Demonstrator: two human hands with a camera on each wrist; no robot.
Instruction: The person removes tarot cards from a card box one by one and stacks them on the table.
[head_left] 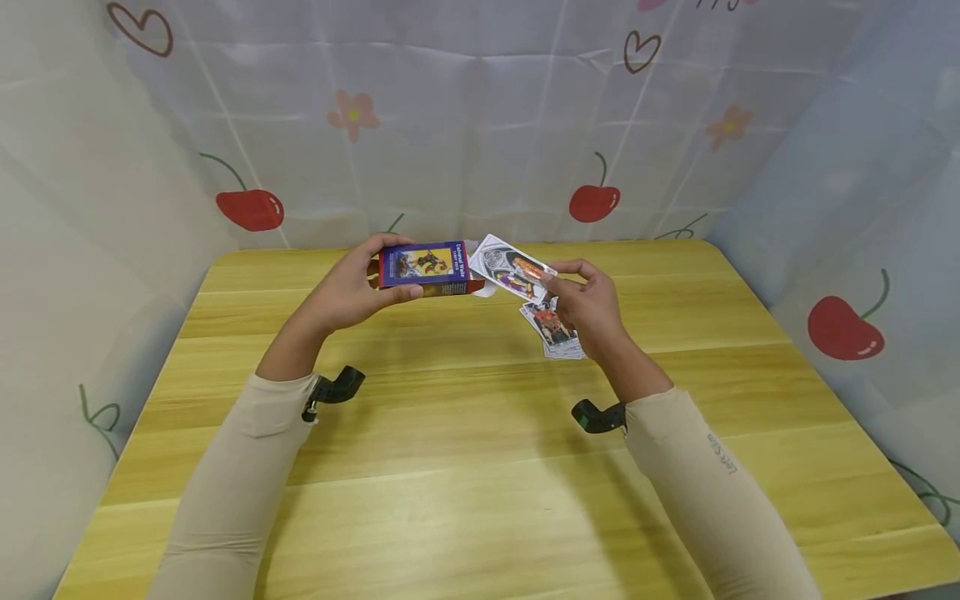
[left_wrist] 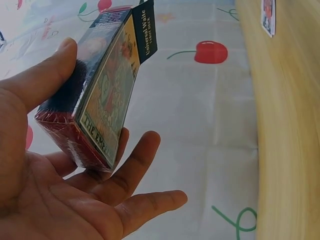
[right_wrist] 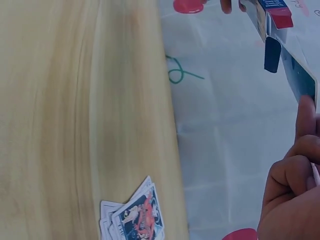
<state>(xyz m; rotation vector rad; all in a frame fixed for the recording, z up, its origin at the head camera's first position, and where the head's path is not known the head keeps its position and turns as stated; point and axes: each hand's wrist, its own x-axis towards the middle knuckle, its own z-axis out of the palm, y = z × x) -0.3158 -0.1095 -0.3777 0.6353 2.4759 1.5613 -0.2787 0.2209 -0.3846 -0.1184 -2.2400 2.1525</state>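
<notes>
My left hand [head_left: 347, 285] grips a blue and red tarot card box [head_left: 427, 265] by its left end, thumb along the near side and fingers behind. In the left wrist view the box [left_wrist: 107, 85] is tilted, its printed flap standing out at the far end. My right hand [head_left: 588, 304] pinches a tarot card [head_left: 512, 268] by its right edge between thumb and fingers. The card's other end overlaps the box's open right end. Below it on the table lies a loose, fanned pile of cards [head_left: 557, 329], face up, also seen in the right wrist view [right_wrist: 137, 217].
The wooden table [head_left: 442, 467] reaches back to a pale curtain [head_left: 465, 150] printed with cherries, hearts and flowers. Curtains stand at both sides too. A black wrist mount [head_left: 337, 390] sits on the left sleeve, another mount [head_left: 597, 416] on the right.
</notes>
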